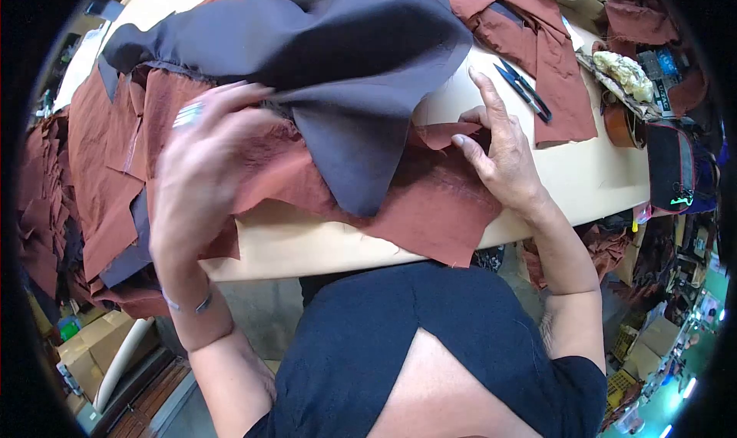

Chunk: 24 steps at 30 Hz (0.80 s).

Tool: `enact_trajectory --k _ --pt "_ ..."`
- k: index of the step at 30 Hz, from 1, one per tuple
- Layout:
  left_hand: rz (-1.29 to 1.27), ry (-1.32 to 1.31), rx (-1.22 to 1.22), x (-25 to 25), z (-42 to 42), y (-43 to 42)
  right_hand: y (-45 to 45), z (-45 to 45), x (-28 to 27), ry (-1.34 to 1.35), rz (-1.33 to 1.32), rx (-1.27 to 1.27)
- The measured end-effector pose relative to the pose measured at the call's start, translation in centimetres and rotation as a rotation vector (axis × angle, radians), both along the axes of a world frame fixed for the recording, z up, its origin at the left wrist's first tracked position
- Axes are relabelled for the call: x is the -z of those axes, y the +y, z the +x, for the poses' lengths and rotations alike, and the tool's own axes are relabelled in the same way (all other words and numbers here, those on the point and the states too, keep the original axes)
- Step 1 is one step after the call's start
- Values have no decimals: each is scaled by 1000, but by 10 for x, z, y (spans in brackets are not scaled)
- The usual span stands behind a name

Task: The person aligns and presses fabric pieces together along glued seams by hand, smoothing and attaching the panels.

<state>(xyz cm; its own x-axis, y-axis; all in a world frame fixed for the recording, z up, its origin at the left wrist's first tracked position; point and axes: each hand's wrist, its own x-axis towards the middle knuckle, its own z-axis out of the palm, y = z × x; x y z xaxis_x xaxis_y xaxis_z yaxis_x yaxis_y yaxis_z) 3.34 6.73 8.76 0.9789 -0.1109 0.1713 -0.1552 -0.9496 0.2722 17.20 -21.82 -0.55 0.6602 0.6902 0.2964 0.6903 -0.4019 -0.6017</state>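
Across the middle of the table lies a rust-brown fabric piece (430,215), partly under a dark grey fabric (338,62) with a pointed flap hanging toward me. My left hand (211,150), blurred by motion, is over the brown fabric at the left edge of the grey one; whether its fingers grip anything is unclear. My right hand (499,150) is at the right end of the brown piece, with index finger raised and thumb apart, and nothing shows held between them. Dark thread snips (524,91) lie beyond the right hand.
More brown fabric (107,185) hangs over the table's left side. Another brown length (564,92) lies at the right, near a roll of tape (623,125) and a dark pouch (672,165). The pale table (307,250) has its edge close to my body. Cardboard boxes (107,346) stand lower left.
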Motion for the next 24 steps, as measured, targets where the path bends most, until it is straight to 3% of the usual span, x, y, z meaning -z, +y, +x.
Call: enact_trajectory --k 2,4,7,10,11,14,17,20,24 --pt "-6 -51 236 16 30 -25 -3 -2 1 -22 7 -6" --pt "145 -101 268 49 57 -33 -5 -2 8 15 65 -9" --pt "232 0 71 78 92 -22 -10 -3 16 126 80 1" --pt "114 -219 -105 75 106 -10 -9 -7 19 91 87 33" --pt "142 -309 -167 72 110 -7 -5 -5 25 -77 128 38" --pt "258 -338 -312 84 120 7 -2 -5 19 -34 119 18" --pt "412 -357 -295 102 119 17 -4 -2 17 8 69 10" --pt "493 -298 -400 101 118 22 -3 -1 12 -178 -29 -2" --pt "491 -267 -430 111 122 47 -6 0 6 -71 -15 -7"
